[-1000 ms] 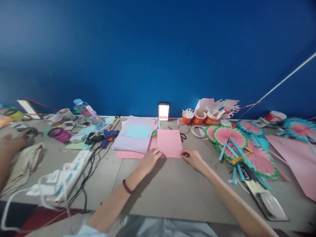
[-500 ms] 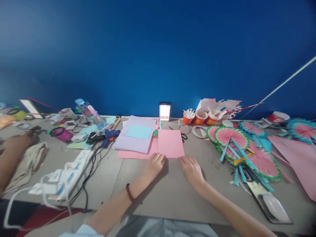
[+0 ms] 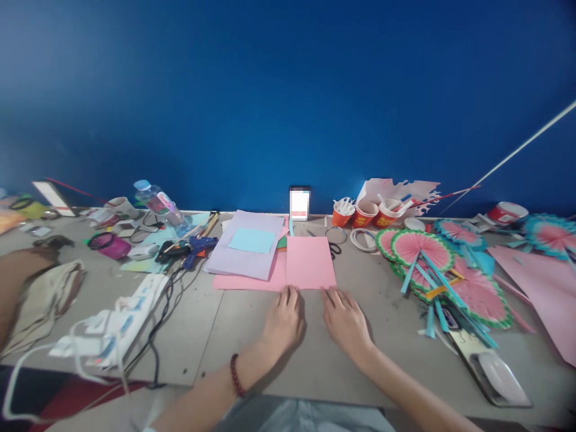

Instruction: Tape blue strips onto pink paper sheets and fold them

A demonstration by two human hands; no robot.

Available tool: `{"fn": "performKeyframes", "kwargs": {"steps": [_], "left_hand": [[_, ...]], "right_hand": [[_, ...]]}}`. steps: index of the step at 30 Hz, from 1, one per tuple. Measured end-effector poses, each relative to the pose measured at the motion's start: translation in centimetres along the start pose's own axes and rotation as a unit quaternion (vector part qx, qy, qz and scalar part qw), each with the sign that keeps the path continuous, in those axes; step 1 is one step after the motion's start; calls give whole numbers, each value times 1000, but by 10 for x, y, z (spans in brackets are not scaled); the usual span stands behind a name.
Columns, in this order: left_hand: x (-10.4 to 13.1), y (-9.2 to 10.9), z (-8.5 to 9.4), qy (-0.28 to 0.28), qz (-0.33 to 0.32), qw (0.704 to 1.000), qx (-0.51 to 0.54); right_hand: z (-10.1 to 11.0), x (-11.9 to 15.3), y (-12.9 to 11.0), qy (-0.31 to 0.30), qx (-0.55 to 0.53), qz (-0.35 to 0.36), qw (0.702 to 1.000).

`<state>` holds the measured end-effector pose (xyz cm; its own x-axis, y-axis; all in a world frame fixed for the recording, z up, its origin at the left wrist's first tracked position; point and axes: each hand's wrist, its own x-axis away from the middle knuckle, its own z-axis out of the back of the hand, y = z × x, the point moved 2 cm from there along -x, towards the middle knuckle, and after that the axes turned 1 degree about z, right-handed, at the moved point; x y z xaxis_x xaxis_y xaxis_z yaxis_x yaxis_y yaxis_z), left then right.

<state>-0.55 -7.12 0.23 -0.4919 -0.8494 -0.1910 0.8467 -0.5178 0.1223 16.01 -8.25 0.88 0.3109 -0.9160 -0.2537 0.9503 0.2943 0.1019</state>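
A pink sheet of paper (image 3: 310,264), looking folded into a rectangle, lies flat in the middle of the table. At its near edge, toward the left corner, rest the fingertips of my left hand (image 3: 284,321), stretched forward. My right hand (image 3: 345,321) lies palm down by the right part of the same edge, its fingers extended on the paper's border. Neither hand grasps anything. Left of the folded sheet are a lilac sheet (image 3: 243,264) with a small light-blue sheet (image 3: 252,240) on top, and a larger pink sheet (image 3: 229,282) beneath.
Pink paper fans (image 3: 420,249) and a mouse (image 3: 501,375) are on the right. Behind stand red paper cups (image 3: 365,215) and a phone (image 3: 299,204). Leftward are glue guns (image 3: 195,249), a bottle (image 3: 159,204), a power strip (image 3: 130,318) and another person's arm (image 3: 18,282).
My left hand has drawn back toward me, its fingers now pointing straighter ahead. My right hand has shifted slightly left along the near edge. The folded pink sheet stays in place.
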Motion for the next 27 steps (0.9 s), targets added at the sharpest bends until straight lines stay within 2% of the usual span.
{"fn": "performKeyframes", "kwargs": {"steps": [7, 12, 18, 22, 27], "left_hand": [[-4, 4, 5, 8, -2, 1000, -6], [-14, 13, 11, 22, 34, 999, -17], [-15, 17, 5, 41, 30, 999, -13], [-14, 17, -1, 20, 28, 999, 22], [-13, 16, 4, 12, 23, 998, 62]], "right_hand": [[1, 0, -2, 2, 16, 12, 1000], [1, -2, -4, 14, -15, -9, 1000], [-3, 1, -4, 18, -15, -18, 1000], [-1, 0, -5, 13, -19, -25, 999], [4, -3, -11, 5, -14, -21, 1000]]}}
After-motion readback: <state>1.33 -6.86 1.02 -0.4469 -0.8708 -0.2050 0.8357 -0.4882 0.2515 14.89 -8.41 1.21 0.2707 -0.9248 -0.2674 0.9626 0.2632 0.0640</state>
